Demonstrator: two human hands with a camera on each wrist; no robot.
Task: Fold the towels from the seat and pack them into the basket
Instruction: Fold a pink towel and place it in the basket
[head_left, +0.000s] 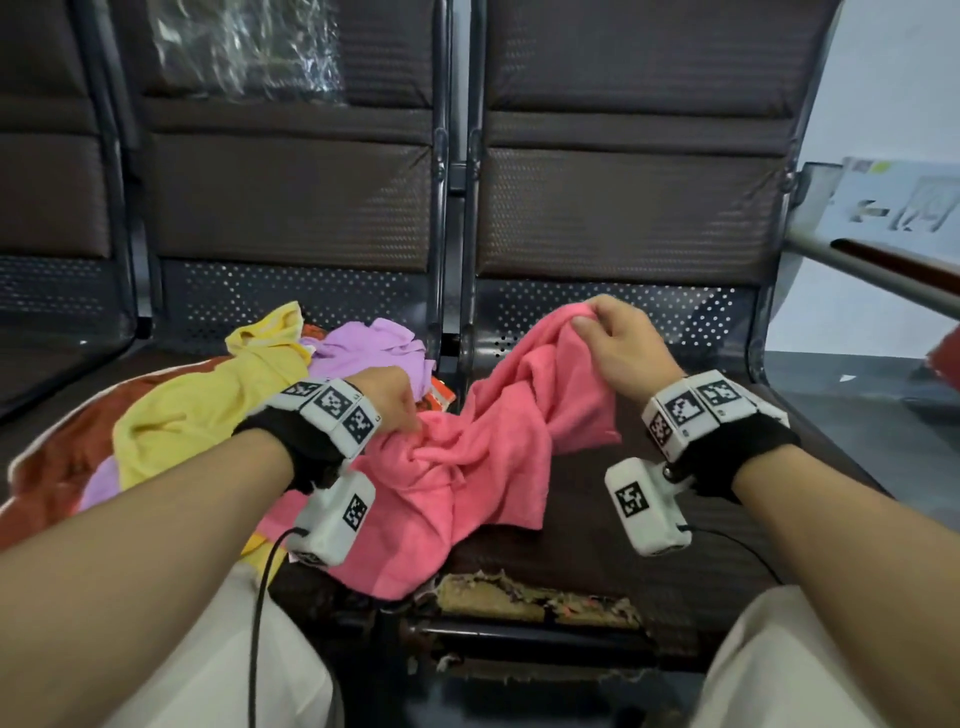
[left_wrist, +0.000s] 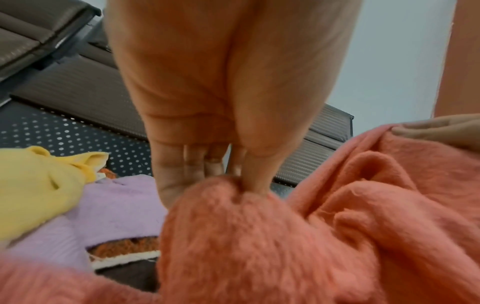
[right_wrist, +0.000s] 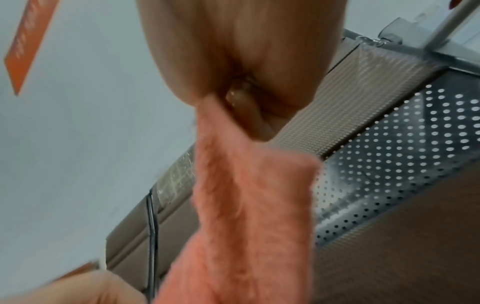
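- Right hand (head_left: 618, 345) pinches a raised edge of the pink towel (head_left: 483, 457).
- Left hand (head_left: 389, 400) grasps a bunch lower down, beside the pile.
- Best find two neighbouring corners, then pull taut before folding.

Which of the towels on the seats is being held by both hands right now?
The pink towel: the left hand and right hand each pinch it. The yellow towel and purple towel lie untouched.

A loose towel (head_left: 467, 457) stretches across two adjoining seats (head_left: 649, 551), one end raised at right. Left of it, a heap of other towels (head_left: 218, 395) fills the neighbouring seat.
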